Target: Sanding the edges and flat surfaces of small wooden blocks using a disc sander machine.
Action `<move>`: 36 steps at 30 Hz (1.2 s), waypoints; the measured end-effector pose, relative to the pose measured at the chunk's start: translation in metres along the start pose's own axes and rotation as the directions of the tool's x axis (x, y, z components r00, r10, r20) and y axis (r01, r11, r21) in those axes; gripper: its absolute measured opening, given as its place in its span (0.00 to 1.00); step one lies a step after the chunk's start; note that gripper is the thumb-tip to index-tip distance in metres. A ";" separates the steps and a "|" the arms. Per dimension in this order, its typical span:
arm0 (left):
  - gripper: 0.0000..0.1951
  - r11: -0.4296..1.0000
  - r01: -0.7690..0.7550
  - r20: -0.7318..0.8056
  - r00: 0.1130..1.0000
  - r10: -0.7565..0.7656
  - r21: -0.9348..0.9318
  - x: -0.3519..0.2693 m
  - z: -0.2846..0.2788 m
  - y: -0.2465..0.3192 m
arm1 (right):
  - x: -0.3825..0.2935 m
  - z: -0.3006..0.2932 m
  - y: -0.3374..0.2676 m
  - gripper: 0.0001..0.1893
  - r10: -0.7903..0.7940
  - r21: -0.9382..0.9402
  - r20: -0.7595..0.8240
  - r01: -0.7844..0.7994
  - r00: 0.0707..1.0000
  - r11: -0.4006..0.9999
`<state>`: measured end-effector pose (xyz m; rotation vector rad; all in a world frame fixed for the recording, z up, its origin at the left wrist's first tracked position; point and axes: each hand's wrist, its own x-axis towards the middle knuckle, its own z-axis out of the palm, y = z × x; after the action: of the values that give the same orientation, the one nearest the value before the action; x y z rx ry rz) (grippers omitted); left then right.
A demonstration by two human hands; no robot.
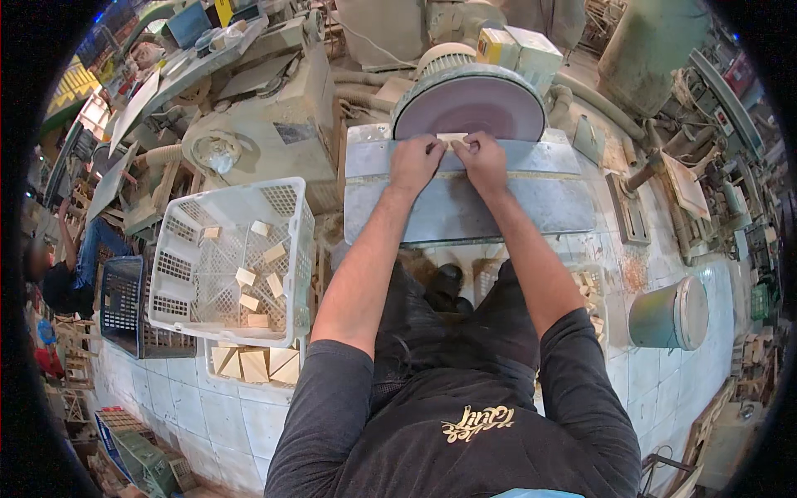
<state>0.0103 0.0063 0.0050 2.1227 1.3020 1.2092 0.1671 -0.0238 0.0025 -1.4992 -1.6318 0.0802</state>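
Observation:
A small pale wooden block (pixel 451 137) lies at the face of a large round disc sander (pixel 470 109), on the grey metal work table (pixel 467 208). My left hand (pixel 416 160) pinches the block's left end between bent fingers. At its right end, my right hand (pixel 482 160) grips it with thumb and fingertips. Both forearms reach over the table from its near side. Whether the block touches the disc cannot be told.
On my left, a white plastic crate (pixel 233 264) holds several wooden blocks; a lower crate (pixel 255 380) holds wedge-shaped pieces. Another crate (pixel 594 299) with blocks is at my right, near a lidded bucket (pixel 669 314). A person (pixel 71 274) is at the far left.

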 end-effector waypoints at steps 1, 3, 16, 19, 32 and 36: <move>0.13 0.996 0.028 0.069 0.997 -0.022 -0.083 0.000 -0.001 0.000 | -0.001 0.000 -0.005 0.10 0.028 0.077 -0.112 -0.020 0.993 0.997; 0.14 0.994 -0.005 0.074 0.997 0.013 -0.110 0.001 -0.001 -0.001 | -0.001 0.000 -0.013 0.11 0.056 0.160 -0.231 -0.019 0.971 0.987; 0.09 0.970 0.081 -0.077 0.992 -0.101 -0.228 -0.001 0.010 -0.022 | -0.010 0.009 0.003 0.10 -0.161 0.075 -0.045 0.164 0.986 0.984; 0.11 0.984 -0.016 -0.074 0.997 0.003 -0.178 -0.003 0.012 -0.024 | -0.008 0.010 0.009 0.09 -0.104 0.088 -0.046 0.108 0.994 0.990; 0.10 0.979 0.150 -0.125 0.978 -0.167 -0.139 -0.002 0.008 -0.020 | 0.005 0.014 0.004 0.08 -0.203 -0.025 -0.037 0.202 0.979 0.979; 0.10 0.982 0.149 -0.086 0.983 -0.160 -0.117 0.000 0.003 -0.014 | 0.005 0.015 0.008 0.08 -0.220 -0.028 -0.047 0.218 0.974 0.975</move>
<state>0.0057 0.0132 -0.0065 1.8711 1.3791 1.2979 0.1645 -0.0101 -0.0081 -1.3185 -1.7522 -0.0976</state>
